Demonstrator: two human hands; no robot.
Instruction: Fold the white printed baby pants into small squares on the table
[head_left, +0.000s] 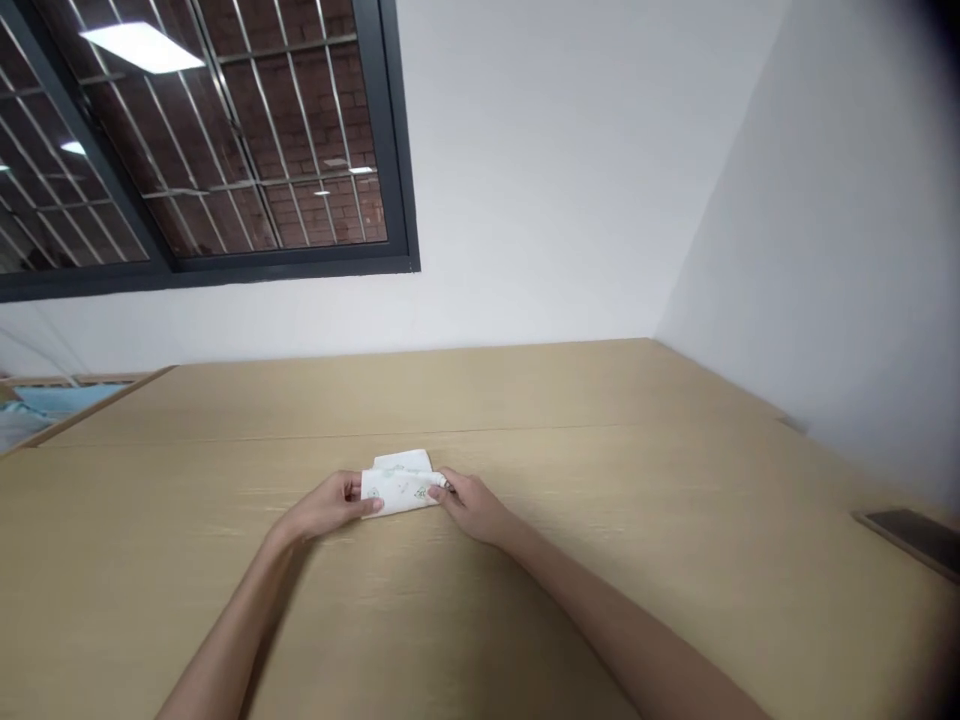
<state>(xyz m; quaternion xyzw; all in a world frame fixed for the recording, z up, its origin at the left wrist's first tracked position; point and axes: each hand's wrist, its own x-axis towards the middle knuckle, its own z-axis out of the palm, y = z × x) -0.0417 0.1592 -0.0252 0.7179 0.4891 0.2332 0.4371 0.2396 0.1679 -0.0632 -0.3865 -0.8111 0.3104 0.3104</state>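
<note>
A small folded white cloth point(400, 483) with a faint green print lies on the light wooden table point(570, 540), near its middle. My left hand point(330, 504) pinches the cloth's left edge between thumb and fingers. My right hand point(469, 503) grips the cloth's right edge with its fingertips. Both forearms reach in from the bottom of the view. The cloth rests on the tabletop, its back flap slightly raised.
White walls meet in a corner behind the table at the right. A dark-framed window point(202, 140) with bars is at the upper left. A dark flat object point(911, 535) lies at the table's right edge. A blue-lined tray point(45, 405) shows at far left.
</note>
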